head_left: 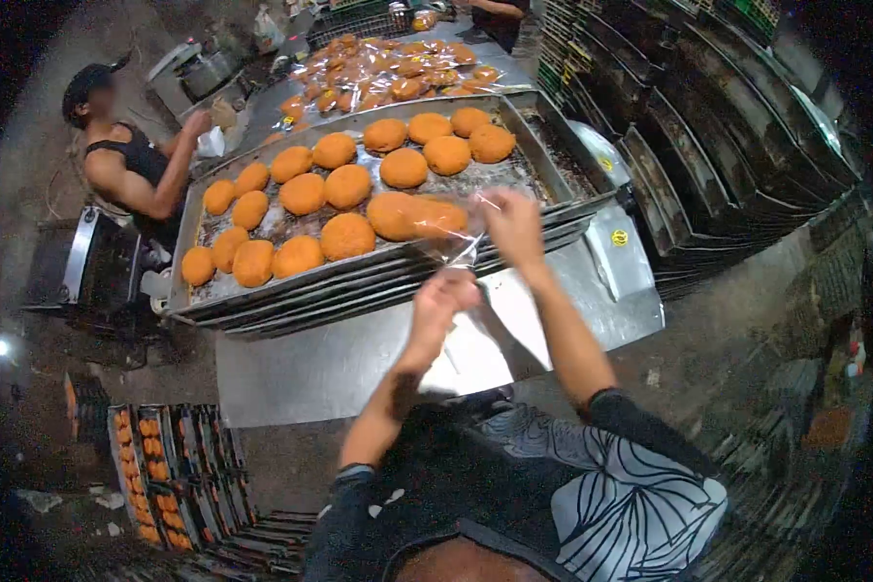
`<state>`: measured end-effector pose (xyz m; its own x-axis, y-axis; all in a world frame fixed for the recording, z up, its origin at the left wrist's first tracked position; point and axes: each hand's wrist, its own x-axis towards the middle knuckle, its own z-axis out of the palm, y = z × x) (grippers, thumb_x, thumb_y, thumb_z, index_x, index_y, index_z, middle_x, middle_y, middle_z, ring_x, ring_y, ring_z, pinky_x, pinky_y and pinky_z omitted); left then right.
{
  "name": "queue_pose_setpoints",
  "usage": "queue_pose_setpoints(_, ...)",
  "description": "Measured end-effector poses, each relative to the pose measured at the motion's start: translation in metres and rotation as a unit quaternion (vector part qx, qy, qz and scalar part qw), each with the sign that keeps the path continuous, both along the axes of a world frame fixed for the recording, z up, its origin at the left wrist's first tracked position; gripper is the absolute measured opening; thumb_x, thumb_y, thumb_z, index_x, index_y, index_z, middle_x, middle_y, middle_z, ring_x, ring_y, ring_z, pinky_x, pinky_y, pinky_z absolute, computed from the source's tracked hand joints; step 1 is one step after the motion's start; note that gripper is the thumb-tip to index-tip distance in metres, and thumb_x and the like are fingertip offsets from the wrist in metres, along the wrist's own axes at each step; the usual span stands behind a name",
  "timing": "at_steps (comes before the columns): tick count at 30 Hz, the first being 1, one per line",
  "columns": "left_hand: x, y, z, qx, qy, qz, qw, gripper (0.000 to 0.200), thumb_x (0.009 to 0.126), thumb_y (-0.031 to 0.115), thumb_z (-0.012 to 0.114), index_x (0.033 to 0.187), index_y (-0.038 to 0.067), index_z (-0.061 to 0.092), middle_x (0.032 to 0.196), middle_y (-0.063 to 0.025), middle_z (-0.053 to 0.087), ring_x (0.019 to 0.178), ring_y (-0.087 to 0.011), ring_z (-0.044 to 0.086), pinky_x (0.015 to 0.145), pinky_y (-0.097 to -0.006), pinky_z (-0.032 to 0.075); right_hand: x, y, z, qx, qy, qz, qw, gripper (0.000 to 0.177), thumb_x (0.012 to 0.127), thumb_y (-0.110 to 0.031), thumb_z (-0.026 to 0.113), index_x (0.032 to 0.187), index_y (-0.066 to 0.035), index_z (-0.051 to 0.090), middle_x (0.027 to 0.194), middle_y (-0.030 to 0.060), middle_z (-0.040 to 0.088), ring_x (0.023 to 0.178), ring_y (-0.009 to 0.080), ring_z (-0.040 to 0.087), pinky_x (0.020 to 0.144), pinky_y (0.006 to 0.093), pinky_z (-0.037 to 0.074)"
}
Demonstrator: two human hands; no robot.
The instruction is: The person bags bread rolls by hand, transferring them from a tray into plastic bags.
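Observation:
A clear plastic bag is stretched between my two hands at the front edge of the top baking tray. Fingers of my left hand are closed on its near end. My right hand pinches its right side. An orange-brown bun shows through the film, right beside another bun on the tray. Rows of similar round buns lie across the tray, which tops a stack of trays.
Many bagged buns are piled on the table behind. A co-worker stands at the left. Flat plastic bags lie right of the trays on the metal table. Stacked dark trays stand at right; racks with buns are lower left.

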<state>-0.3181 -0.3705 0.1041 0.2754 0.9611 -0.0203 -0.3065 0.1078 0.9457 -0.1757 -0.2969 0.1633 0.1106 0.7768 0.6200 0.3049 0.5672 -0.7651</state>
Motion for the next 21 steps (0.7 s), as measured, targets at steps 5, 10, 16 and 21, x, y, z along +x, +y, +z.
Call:
queue_pose_setpoints(5, 0.01, -0.014, -0.174, 0.318, 0.429, -0.033, 0.844, 0.032, 0.063, 0.013, 0.067, 0.091, -0.001, 0.057, 0.079, -0.0127, 0.056, 0.071, -0.0275, 0.055, 0.066, -0.0326, 0.045, -0.032, 0.084, 0.066, 0.149, -0.06, -0.057, 0.985, 0.034, 0.075, -0.022, 0.056, 0.1, 0.0, 0.051, 0.092, 0.0211, 0.054, 0.088, 0.0298, 0.052, 0.076, 0.0372, 0.039)
queue_pose_setpoints(10, -0.004, -0.002, -0.183, 0.191, 0.434, -0.122, 0.872, 0.024, 0.075, 0.017, 0.057, 0.081, -0.005, 0.059, 0.079, -0.0183, 0.058, 0.076, -0.03, 0.056, 0.07, -0.0337, 0.044, 0.005, -0.065, -0.087, -0.208, -0.111, 0.216, 0.947, 0.034, 0.075, -0.026, 0.057, 0.099, -0.003, 0.055, 0.096, 0.0125, 0.057, 0.085, 0.0204, 0.055, 0.073, 0.0309, 0.045)
queue_pose_setpoints(16, 0.03, -0.018, -0.134, -0.011, 0.145, -0.072, 0.987, 0.028, 0.083, 0.018, 0.052, 0.099, -0.004, 0.056, 0.087, -0.0101, 0.061, 0.081, -0.0119, 0.055, 0.073, -0.024, 0.044, 0.044, -0.109, -0.149, -0.427, -0.108, 0.24, 0.865, 0.023, 0.075, -0.023, 0.063, 0.084, -0.002, 0.058, 0.065, 0.0038, 0.057, 0.058, 0.0096, 0.047, 0.055, 0.0253, 0.041)
queue_pose_setpoints(21, 0.054, -0.035, -0.121, -0.081, 0.187, -0.081, 0.976, 0.027, 0.072, 0.025, 0.065, 0.077, -0.001, 0.058, 0.072, -0.0054, 0.061, 0.066, -0.0103, 0.056, 0.06, -0.0216, 0.044, 0.057, -0.148, -0.168, -0.21, -0.239, -0.035, 0.947, 0.022, 0.084, -0.021, 0.048, 0.089, 0.0, 0.054, 0.058, 0.0113, 0.056, 0.051, 0.0221, 0.056, 0.048, 0.0312, 0.043)
